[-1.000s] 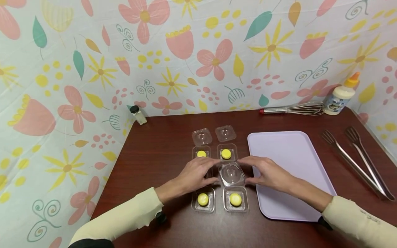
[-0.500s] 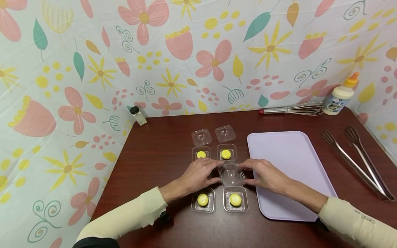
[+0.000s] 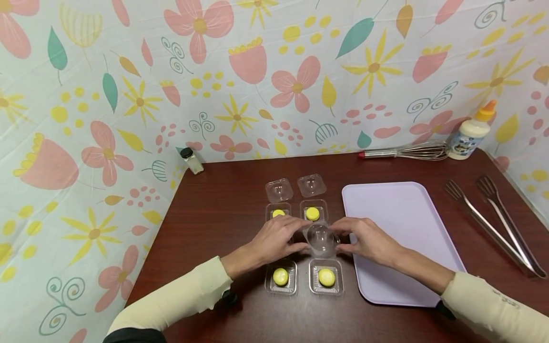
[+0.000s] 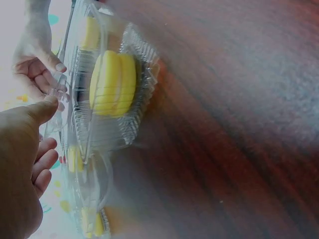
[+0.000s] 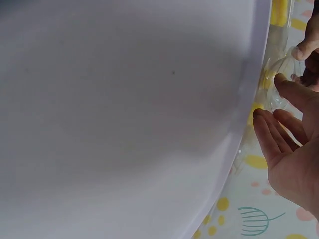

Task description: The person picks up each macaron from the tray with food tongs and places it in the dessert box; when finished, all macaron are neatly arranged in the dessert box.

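Note:
Between my two hands a clear plastic domed lid stands tilted above the near right container. My left hand grips its left edge with thumb and fingers; my right hand holds the right edge the same way. Just in front, an open clear container has a yellow macaron in it. Beside it on the left sits another macaron in a matching container, close up in the left wrist view. My left hand hides whatever lies behind that one.
Two more macarons sit in containers farther back, their lids folded open behind. A lilac tray lies right of the containers, under my right forearm. Tongs, a whisk, a glue bottle and a small jar line the edges.
The lid has tipped up from lying nearly flat, its dome now turned more toward the camera. Both hands have shifted only slightly with it.

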Action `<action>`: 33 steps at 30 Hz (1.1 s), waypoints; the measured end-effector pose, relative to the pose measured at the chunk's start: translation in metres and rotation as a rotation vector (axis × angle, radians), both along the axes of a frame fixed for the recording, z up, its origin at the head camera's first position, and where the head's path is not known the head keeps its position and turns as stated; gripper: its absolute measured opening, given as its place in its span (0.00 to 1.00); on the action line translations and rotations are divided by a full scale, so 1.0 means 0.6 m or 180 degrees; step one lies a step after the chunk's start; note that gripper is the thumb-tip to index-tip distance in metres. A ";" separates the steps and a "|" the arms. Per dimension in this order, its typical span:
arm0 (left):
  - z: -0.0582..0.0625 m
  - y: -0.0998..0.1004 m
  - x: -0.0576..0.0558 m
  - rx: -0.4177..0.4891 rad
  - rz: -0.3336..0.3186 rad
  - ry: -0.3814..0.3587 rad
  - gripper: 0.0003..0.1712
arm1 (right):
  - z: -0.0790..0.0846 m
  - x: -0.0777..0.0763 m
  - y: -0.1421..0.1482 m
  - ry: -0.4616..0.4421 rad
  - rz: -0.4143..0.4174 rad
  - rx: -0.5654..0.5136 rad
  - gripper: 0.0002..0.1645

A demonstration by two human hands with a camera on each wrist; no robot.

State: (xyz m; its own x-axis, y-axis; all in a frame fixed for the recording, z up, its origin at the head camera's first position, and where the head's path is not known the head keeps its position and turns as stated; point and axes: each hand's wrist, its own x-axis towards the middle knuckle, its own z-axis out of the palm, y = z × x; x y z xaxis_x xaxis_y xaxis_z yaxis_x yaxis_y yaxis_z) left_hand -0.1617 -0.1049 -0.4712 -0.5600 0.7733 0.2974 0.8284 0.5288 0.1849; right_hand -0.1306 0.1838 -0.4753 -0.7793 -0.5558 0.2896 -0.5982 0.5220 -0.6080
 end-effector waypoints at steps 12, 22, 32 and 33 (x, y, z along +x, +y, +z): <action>0.023 0.000 -0.008 0.0269 -0.0039 0.0052 0.29 | 0.019 0.000 -0.002 0.0289 -0.0042 -0.0009 0.27; 0.038 -0.002 -0.007 0.0509 -0.0154 0.0278 0.16 | 0.042 0.009 -0.002 0.0659 -0.0217 -0.0085 0.18; 0.050 -0.001 -0.002 0.1020 -0.0065 0.0368 0.11 | 0.073 0.015 0.007 0.0626 -0.0094 -0.0236 0.17; 0.051 -0.001 -0.001 0.1085 -0.0072 0.0328 0.10 | 0.075 0.015 0.008 0.0590 -0.0069 -0.0284 0.17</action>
